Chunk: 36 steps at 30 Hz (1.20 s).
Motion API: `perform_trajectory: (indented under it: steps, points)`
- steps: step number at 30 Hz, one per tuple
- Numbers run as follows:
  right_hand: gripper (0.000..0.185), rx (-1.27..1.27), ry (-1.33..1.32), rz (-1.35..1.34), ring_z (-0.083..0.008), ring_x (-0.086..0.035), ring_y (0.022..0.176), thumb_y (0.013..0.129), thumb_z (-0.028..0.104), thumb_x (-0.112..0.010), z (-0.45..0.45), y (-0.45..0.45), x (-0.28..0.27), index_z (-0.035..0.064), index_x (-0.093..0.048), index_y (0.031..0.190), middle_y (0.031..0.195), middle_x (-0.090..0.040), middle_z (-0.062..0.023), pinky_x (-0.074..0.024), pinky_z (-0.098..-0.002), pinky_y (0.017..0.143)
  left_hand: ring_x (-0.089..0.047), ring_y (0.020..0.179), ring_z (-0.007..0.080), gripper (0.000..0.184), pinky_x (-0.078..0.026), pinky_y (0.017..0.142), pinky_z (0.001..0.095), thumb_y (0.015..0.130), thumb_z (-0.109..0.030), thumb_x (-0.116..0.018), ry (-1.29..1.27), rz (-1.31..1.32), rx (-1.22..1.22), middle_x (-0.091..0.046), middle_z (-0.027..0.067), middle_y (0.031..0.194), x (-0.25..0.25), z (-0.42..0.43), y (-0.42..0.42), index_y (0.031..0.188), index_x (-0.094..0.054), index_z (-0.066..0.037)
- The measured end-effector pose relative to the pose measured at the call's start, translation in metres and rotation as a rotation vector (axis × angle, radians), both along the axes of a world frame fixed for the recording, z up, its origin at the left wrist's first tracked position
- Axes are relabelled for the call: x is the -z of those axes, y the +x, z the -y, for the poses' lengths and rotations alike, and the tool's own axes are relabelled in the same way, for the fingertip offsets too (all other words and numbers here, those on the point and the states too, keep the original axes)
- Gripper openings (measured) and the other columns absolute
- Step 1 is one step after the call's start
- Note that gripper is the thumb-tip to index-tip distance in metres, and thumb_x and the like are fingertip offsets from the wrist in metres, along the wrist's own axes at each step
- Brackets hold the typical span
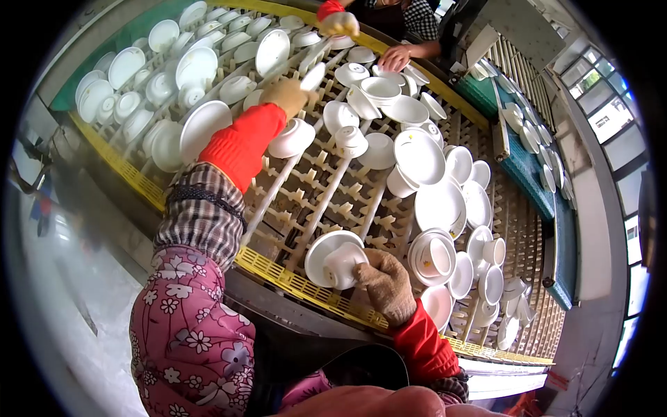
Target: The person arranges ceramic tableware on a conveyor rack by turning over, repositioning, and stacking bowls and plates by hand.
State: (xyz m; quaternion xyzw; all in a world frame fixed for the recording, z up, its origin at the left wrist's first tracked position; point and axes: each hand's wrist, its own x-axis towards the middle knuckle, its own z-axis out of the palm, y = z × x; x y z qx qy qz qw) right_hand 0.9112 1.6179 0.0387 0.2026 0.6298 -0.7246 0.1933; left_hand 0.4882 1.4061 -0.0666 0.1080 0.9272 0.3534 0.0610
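Observation:
My left hand (285,97), in a tan glove, reaches out over the rack conveyor (306,198). Its fingers close on the lower edge of a small white dish (313,76), tilted on its side. Just below that hand is a white bowl (292,138). Nearer to me, my right hand (386,285), also gloved, grips a small white cup-shaped bowl (343,266) by its side. Behind this bowl and partly hidden by it is a wider white bowl (321,251); whether the right hand also touches it I cannot tell.
Rows of white dishes (196,67) stand tilted in the rack at left. Loose and stacked bowls (420,156) crowd the right part. Across the conveyor, a co-worker's gloved hand (340,24) and bare hand (394,58) are among dishes. A blue-green belt (526,170) carries more dishes beyond.

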Motion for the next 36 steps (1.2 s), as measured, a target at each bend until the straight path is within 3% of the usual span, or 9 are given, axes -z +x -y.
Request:
perform_trajectory:
  steps: [6,8,11,13,17,20,22,29,36]
  points:
    - [0.054,0.202,-0.111,-0.259,-0.0357,-0.078,0.119,0.104,0.029,-0.084,0.0,-0.045,-0.053,-0.0069,-0.067,0.141,0.124,-0.078,-0.0207,-0.0661,-0.046,0.102,-0.077,0.117,0.042,0.062,-0.059,0.104,0.0506,0.095,-0.058,-0.082,-0.006,-0.255,-0.027,-0.082,0.021,0.121,-0.036,-0.012,0.031,0.135,-0.079,-0.01]
    - [0.045,-0.03,0.784,-0.817,-0.0376,-0.078,0.12,0.108,0.019,-0.076,0.004,-0.068,-0.07,-0.0074,-0.065,0.143,0.13,-0.077,-0.0245,-0.0663,-0.0465,0.103,-0.077,0.115,0.0422,0.062,-0.059,0.101,0.0499,0.094,-0.057,-0.084,0.116,-0.531,0.003,-0.081,0.0216,0.119,-0.062,-0.015,0.058,0.133,-0.078,-0.009]
    - [0.04,-0.202,1.171,-1.076,-0.0371,-0.078,0.119,0.111,0.01,-0.068,-0.003,-0.098,-0.052,-0.0086,-0.063,0.146,0.137,-0.075,-0.0273,-0.0652,-0.044,0.104,-0.076,0.111,0.0392,0.047,-0.059,0.098,0.0458,0.095,-0.04,-0.083,0.211,-0.502,0.254,-0.082,0.0183,0.121,-0.082,-0.031,0.078,0.13,-0.079,-0.01]
    - [0.037,-0.369,1.181,-1.089,-0.0379,-0.077,0.115,0.108,0.013,-0.069,-0.025,-0.105,-0.016,-0.0087,-0.068,0.137,0.135,-0.076,-0.0243,-0.0636,-0.0426,0.102,-0.076,0.115,0.0341,0.037,-0.057,0.1,0.0425,0.099,-0.031,-0.078,0.333,-0.312,0.43,-0.082,0.0144,0.126,-0.084,-0.036,0.079,0.129,-0.079,-0.009]
    - [0.037,-0.303,1.227,-0.694,-0.0427,-0.076,0.111,0.096,0.007,-0.075,-0.01,-0.075,-0.071,-0.0077,-0.07,0.129,0.123,-0.077,-0.0247,-0.0613,-0.0484,0.099,-0.076,0.125,0.0391,0.092,-0.058,0.105,0.0452,0.082,-0.077,-0.086,0.124,-0.062,0.366,-0.08,0.0249,0.127,-0.081,-0.043,0.078,0.137,-0.072,-0.004]
    - [0.047,-0.314,1.452,-0.708,-0.0469,-0.075,0.112,0.09,0.009,-0.082,-0.038,-0.054,-0.081,-0.0068,-0.071,0.133,0.122,-0.078,-0.0263,-0.0609,-0.0504,0.098,-0.075,0.129,0.0365,0.105,-0.058,0.109,0.0442,0.078,-0.079,-0.088,-0.21,-0.118,0.377,-0.079,0.0215,0.134,-0.089,-0.067,0.105,0.149,-0.064,-0.005]
    - [0.053,-0.349,1.635,-0.402,-0.0475,-0.075,0.115,0.088,0.011,-0.085,-0.055,-0.036,-0.071,-0.0066,-0.07,0.136,0.124,-0.078,-0.0272,-0.0608,-0.0506,0.099,-0.075,0.124,0.0423,0.076,-0.057,0.105,0.0561,0.088,-0.057,-0.088,-0.291,-0.083,0.396,-0.076,0.0202,0.137,-0.082,-0.089,0.118,0.143,-0.066,-0.01]
    - [0.045,-0.145,1.594,-0.752,-0.0415,-0.082,0.094,0.098,0.02,-0.079,-0.104,-0.009,-0.022,0.0012,-0.075,0.139,0.112,-0.081,-0.0259,-0.0642,-0.0459,0.083,-0.082,0.11,0.0336,0.045,-0.062,0.087,0.0557,0.101,-0.039,-0.075,-0.397,-0.275,0.112,-0.081,0.0129,0.123,-0.018,-0.123,0.088,0.137,-0.067,-0.013]
    - [0.047,-0.125,1.61,-0.646,-0.0411,-0.081,0.09,0.102,0.021,-0.077,-0.106,-0.015,-0.014,0.0041,-0.072,0.146,0.111,-0.081,-0.026,-0.0631,-0.0459,0.081,-0.081,0.107,0.0294,0.046,-0.061,0.086,0.0539,0.102,-0.023,-0.07,-0.561,-0.313,0.108,-0.08,0.0109,0.117,-0.114,0.002,0.128,0.146,-0.06,-0.016]
